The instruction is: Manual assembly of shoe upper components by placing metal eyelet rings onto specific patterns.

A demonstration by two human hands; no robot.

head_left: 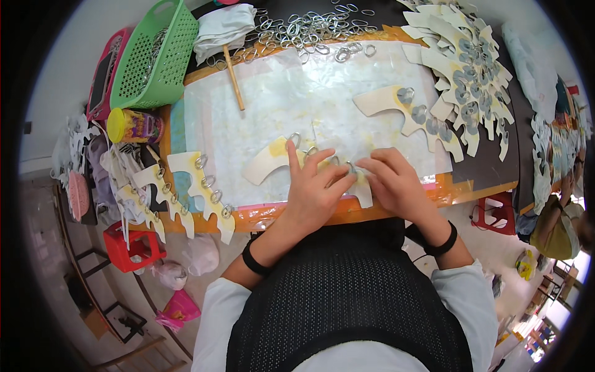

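Note:
In front of me on the work sheet lies a curved cream cut piece [263,167] with several metal rings along its toothed edge. My left hand [313,189] is over it, one finger stretched along the piece and its lower digits closed near the rightmost ring [351,167]. At the piece's right end my right hand [393,185] has its fingers bent together against the edge. Fingers hide part of the contact. A similar cream piece with grey round patches [419,115] lies to the upper right, its rings not discernible.
Loose metal rings [310,28] are heaped at the far edge, beside a stick [233,77] with white cloth. Ringed pieces [204,186] lie at left. A green basket [149,59] and yellow-lidded jar [137,126] stand behind them. Patched pieces [474,87] pile up at right.

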